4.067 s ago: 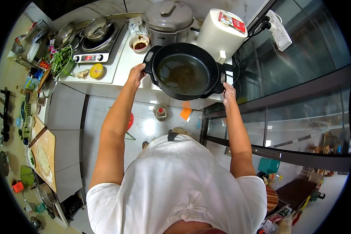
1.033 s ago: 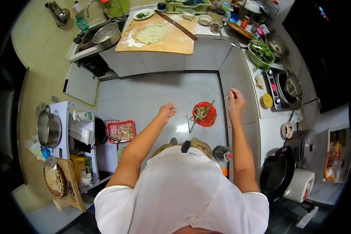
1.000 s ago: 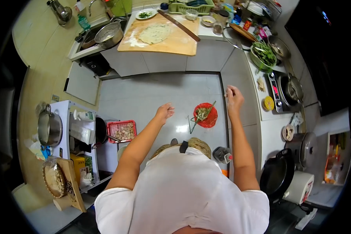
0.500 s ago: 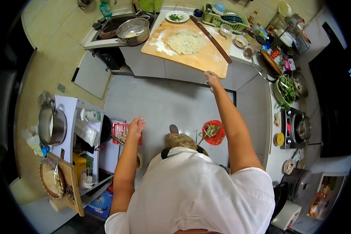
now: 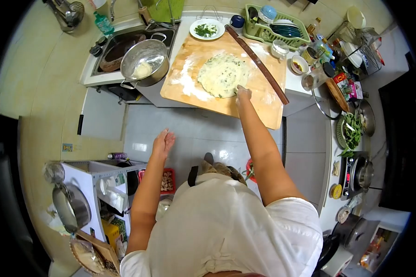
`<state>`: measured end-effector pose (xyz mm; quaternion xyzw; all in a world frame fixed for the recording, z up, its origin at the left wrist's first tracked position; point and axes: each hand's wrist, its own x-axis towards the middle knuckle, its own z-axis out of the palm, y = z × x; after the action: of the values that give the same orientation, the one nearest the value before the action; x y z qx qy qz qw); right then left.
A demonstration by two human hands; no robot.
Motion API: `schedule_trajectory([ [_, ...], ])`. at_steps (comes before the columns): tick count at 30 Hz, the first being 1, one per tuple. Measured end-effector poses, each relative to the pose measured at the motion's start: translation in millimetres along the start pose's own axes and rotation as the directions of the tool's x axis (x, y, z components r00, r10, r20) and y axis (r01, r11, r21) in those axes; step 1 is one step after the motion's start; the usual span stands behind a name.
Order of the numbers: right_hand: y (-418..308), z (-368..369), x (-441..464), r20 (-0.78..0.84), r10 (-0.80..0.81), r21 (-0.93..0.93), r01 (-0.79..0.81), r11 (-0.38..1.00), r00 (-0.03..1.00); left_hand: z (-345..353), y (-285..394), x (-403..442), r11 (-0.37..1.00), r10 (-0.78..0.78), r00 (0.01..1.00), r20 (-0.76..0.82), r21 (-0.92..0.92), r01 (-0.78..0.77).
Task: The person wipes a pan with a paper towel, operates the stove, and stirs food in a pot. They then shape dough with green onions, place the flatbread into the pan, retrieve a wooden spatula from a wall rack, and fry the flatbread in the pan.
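Observation:
A round flat dough (image 5: 223, 75) with green flecks lies on a floured wooden board (image 5: 185, 85). My right hand (image 5: 243, 93) is at the dough's lower right edge, its fingers closed together there; whether they grip the dough is too small to tell. My left hand (image 5: 163, 141) hangs over the floor in front of the board, open and holding nothing, its fingers spread a little. A long dark wooden stick (image 5: 259, 64) lies slanted across the board's right side. Behind the dough stands a white plate (image 5: 220, 30) with chopped greens.
Left of the board, a metal pot (image 5: 158, 69) with dough in it stands by the sink (image 5: 107, 58). A green dish basket (image 5: 291, 42) is at the back. On the right are leafy greens (image 5: 352, 131) and a cooker (image 5: 348, 177). A shelf (image 5: 81, 173) stands at left.
The view has turned from the counter with the black pan to the board. I have let go of the pan, and my right hand has moved forward over the board to the dough's edge.

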<state>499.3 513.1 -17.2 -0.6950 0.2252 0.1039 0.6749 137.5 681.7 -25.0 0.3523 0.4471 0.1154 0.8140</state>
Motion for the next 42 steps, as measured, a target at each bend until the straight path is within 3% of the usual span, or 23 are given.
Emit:
schedule_trajectory([
  [5,17.1,32.1,46.3,-0.042,0.282,0.315,-0.255,0.914,0.959,68.3,41.3,57.8,0.998,-0.037,0.991,0.132,0.058,0.029],
  [8,13.3,34.5,47.4,0.108,0.261,0.224,-0.279,0.934,0.959,114.7,57.7,92.5,0.992,-0.053,0.975,0.217,0.127,0.025],
  [11,13.0,33.8,43.0,0.045,0.157,0.067,-0.16,0.985,0.987,148.3,64.2,123.5,0.98,-0.085,0.953,0.292,0.198,0.027],
  [14,18.8,36.3,41.5,-0.073,-0.174,-0.397,0.132,0.908,0.982,172.7,61.8,148.7,0.968,-0.188,0.915,0.358,0.223,0.111],
  [16,26.3,40.2,49.1,-0.034,-0.137,-0.26,0.124,0.958,0.99,180.4,54.5,152.6,0.943,-0.297,0.875,0.383,0.259,0.207],
  [19,-3.6,52.0,42.1,-0.018,0.054,0.069,-0.053,0.996,0.998,189.8,36.7,150.1,0.817,-0.539,0.756,0.37,0.447,0.364],
  [20,-18.3,56.0,34.1,-0.004,0.142,0.195,-0.138,0.971,0.99,196.7,36.9,145.0,0.814,-0.566,0.72,0.402,0.412,0.41],
  [22,-27.0,62.6,36.8,0.017,0.149,0.197,-0.15,0.969,0.989,212.8,41.4,131.3,0.793,-0.61,0.643,0.463,0.339,0.507],
  [24,-51.8,68.4,23.3,0.044,0.1,0.17,-0.106,0.98,0.994,227.0,29.5,142.6,0.845,-0.45,0.629,0.634,0.073,0.53],
  [25,-69.2,68.7,6.0,0.116,0.08,0.153,-0.097,0.983,0.99,231.5,27.0,150.0,0.838,-0.352,0.626,0.696,-0.064,0.541],
  [28,-85.2,68.9,-18.4,0.078,0.145,0.145,-0.155,0.977,0.986,244.3,43.6,161.5,0.701,-0.321,0.613,0.722,-0.254,0.666],
  [29,-80.3,66.1,-22.2,0.056,0.166,0.17,-0.173,0.97,0.984,248.0,49.6,161.4,0.627,-0.386,0.631,0.673,-0.311,0.715],
  [34,-28.3,36.3,-10.7,0.002,0.259,0.31,-0.247,0.918,0.966,267.7,48.6,172.1,0.712,-0.485,0.785,0.386,-0.346,0.61],
  [35,-16.5,29.9,-7.1,0.072,0.233,0.342,-0.244,0.907,0.97,272.1,41.8,179.5,0.736,-0.478,0.805,0.351,-0.341,0.585],
  [39,-14.3,32.7,-26.7,0.173,0.248,0.794,-0.284,0.537,0.953,290.1,63.0,166.7,0.781,-0.46,0.829,0.318,-0.3,0.548],
  [42,83.3,24.8,15.0,0.439,0.206,0.805,-0.485,0.342,0.874,299.7,84.7,150.1,0.815,-0.436,0.834,0.339,-0.244,0.526],
])
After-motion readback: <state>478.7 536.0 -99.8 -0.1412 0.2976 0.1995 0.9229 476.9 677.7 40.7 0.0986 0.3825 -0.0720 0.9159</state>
